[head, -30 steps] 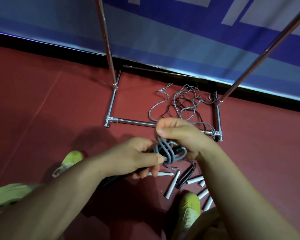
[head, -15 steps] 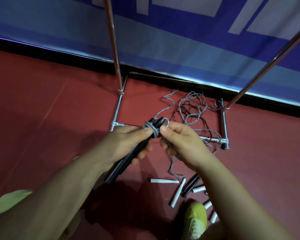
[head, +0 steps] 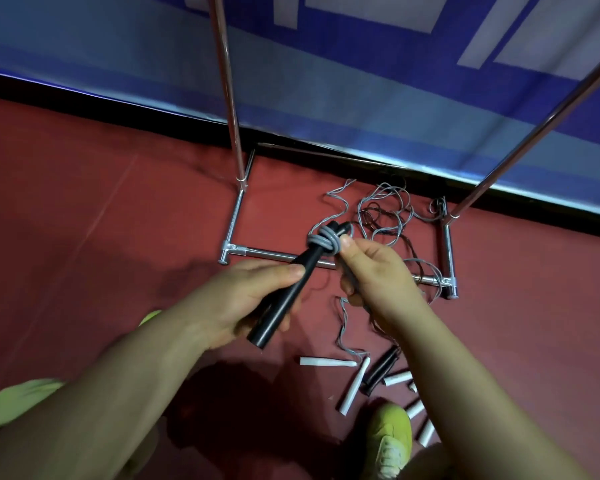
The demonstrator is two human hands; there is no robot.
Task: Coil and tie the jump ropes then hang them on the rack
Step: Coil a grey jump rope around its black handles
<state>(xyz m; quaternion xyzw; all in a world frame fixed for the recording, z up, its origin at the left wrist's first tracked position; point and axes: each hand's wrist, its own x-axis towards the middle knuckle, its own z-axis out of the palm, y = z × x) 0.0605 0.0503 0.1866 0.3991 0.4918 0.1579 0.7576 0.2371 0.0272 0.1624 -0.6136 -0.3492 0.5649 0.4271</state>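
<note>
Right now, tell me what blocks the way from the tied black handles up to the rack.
Nothing visible does. The left hand grips the black handles wrapped in grey rope, in open air before the chrome rack's uprights. The top bar is out of frame.

Rack [head: 278, 253]: shiny chromed metal tube. Handle [head: 284, 296]: smooth matt black plastic. Cord [head: 323, 242]: grey, braided-looking. Floor [head: 84, 220]: matt red.

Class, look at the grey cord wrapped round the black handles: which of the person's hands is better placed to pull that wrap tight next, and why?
The right hand, probably. Its fingertips already pinch the grey cord wrap at the top of the black handles, while the left hand grips those handles lower down, steadying them.
</note>
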